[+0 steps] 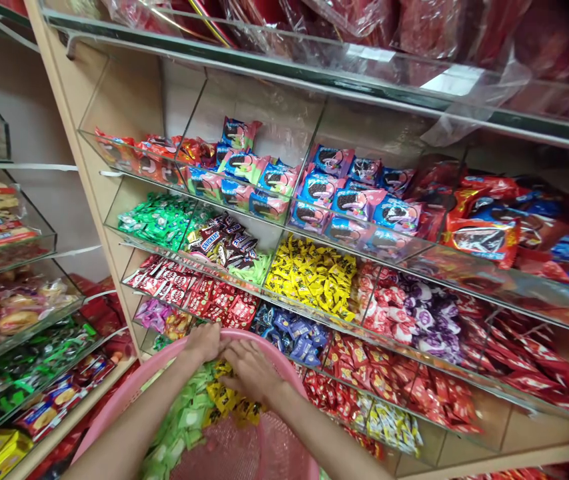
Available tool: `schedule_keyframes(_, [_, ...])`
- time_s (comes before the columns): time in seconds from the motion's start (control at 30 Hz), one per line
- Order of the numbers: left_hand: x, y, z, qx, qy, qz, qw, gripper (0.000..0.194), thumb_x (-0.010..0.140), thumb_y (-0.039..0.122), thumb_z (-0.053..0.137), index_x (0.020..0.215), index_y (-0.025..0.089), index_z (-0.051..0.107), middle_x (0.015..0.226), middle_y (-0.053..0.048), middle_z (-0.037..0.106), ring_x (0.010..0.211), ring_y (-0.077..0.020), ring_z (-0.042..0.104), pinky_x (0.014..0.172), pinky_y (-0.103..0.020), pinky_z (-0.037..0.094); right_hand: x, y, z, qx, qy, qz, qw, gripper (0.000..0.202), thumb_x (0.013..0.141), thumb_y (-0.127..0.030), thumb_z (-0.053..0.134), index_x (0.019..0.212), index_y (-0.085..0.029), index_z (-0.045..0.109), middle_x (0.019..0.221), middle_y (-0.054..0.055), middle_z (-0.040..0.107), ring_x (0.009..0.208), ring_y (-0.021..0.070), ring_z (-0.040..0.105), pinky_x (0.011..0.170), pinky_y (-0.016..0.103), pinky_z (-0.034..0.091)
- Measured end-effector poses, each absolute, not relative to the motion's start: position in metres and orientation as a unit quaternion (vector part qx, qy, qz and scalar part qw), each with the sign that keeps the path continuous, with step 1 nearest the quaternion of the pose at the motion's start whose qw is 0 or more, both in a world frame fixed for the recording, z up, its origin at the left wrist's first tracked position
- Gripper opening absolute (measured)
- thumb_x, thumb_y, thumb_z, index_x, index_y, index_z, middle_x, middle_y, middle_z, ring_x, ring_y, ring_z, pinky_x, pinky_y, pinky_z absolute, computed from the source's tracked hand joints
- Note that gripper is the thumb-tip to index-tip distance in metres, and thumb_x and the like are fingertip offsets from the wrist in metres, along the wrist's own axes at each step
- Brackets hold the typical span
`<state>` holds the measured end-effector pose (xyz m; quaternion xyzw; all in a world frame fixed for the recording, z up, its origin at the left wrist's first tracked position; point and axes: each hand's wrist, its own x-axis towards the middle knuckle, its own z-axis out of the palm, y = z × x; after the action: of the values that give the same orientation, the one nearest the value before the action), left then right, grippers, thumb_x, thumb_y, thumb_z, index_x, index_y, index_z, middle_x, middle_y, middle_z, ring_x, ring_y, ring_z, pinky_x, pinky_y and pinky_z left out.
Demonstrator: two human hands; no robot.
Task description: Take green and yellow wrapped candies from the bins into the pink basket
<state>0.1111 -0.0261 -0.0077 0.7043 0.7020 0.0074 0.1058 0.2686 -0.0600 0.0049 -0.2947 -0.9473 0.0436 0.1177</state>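
A pink mesh basket (284, 363) stands low in front of the shelves, with green-wrapped candies (184, 413) on its left side and some yellow-wrapped candies (224, 393) beside them. My left hand (207, 343) is at the far rim, its fingers closed and mostly hidden, so what it holds cannot be made out. Just right of it, my right hand (247, 363) reaches inside the rim over the yellow candies, fingers apart and bent down. The two hands nearly touch.
Glass-fronted shelves (284, 227) hold yellow candies (314, 273), Snickers bars (214, 237), green candies (157, 220) and blue cookie packs (354, 200). Another shelf rack (14, 267) stands at the left. Plastic wrap (479, 100) hangs from the top shelf.
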Motion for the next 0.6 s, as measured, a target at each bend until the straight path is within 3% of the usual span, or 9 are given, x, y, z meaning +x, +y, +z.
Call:
schedule_keyframes(0.13, [0.113,-0.024,-0.006,0.705,0.702,0.010,0.103,0.040,0.074,0.046,0.039,0.093,0.014,0.055,0.096,-0.016,0.063,0.091,-0.0285,0.057,0.076,-0.039,0.041,0.276,-0.061,0.041,-0.291,-0.942,0.027,0.166,0.032,0.082,-0.044,0.041,0.102,-0.020,0.048,0.101,0.006,0.053,0.096,0.0183,0.044,0.084,0.033,0.035])
schedule_keyframes(0.37, [0.113,-0.025,-0.004,0.706,0.701,0.019,0.104,0.040,0.074,0.044,0.035,0.090,0.014,0.057,0.092,-0.014,0.064,0.087,-0.0270,0.059,0.075,-0.038,0.042,0.323,-0.022,0.124,-0.379,-0.877,-0.041,0.292,0.026,0.086,-0.032,0.036,0.100,-0.017,0.052,0.095,0.008,0.055,0.090,0.0181,0.044,0.080,0.031,0.033])
schedule_keyframes(0.6, [0.111,-0.028,-0.006,0.707,0.696,0.032,0.119,0.038,0.074,0.042,0.035,0.086,0.014,0.056,0.090,-0.013,0.065,0.083,-0.0257,0.060,0.073,-0.038,0.043,0.364,0.041,0.137,-0.605,-0.746,-0.205,0.186,0.028,0.079,-0.038,0.046,0.091,-0.015,0.056,0.099,0.014,0.050,0.096,0.0266,0.039,0.078,0.036,0.031])
